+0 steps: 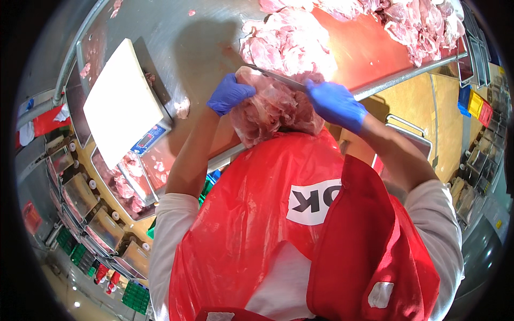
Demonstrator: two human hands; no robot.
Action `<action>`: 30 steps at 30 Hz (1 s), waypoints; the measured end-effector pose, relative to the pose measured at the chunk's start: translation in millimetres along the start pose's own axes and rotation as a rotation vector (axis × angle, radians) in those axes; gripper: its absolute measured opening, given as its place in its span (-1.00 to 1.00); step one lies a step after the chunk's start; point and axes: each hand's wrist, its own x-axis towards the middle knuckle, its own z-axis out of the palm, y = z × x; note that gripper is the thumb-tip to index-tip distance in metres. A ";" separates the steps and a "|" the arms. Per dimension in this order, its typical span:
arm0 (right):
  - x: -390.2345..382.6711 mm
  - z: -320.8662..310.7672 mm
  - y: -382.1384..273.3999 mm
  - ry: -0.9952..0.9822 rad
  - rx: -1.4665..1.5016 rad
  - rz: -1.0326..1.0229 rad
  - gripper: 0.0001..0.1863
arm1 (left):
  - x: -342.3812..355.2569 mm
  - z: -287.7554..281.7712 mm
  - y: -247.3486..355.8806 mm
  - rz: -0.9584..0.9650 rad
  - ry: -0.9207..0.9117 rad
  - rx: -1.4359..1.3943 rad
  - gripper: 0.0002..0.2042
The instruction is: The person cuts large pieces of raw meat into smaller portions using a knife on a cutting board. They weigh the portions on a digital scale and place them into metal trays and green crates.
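A large piece of raw pink meat [266,109] lies at the table's near edge, against the front of my red apron. My left hand [230,95], in a blue glove, grips this piece at its left side with the fingers closed. My right hand [337,106], gloved the same way, is wrapped round a knife [279,78], whose handle is mostly hidden in the fist. The blade points left across the top of the meat, and I cannot tell how deep it sits. Just beyond lies a pile of pale meat pieces [289,45].
A white cutting board [122,101] rests on a blue scale [147,140] to the left. The metal table [184,43] carries scraps. More meat [423,27] is heaped at the far right. A tray with meat [128,187] stands low at left, and a metal cart [409,136] at right.
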 end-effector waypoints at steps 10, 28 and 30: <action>-1.9 17.3 0.8 -0.165 0.097 -0.013 -0.75 | -20.7 5.0 15.5 0.143 0.149 -0.019 -0.79; -6.2 82.7 -16.4 -0.119 0.371 -0.103 -0.76 | -68.7 20.1 45.6 0.466 0.477 0.297 -0.61; 36.6 92.8 -22.3 0.019 0.458 -0.254 -0.74 | -80.0 31.4 64.9 0.463 0.507 0.428 -0.60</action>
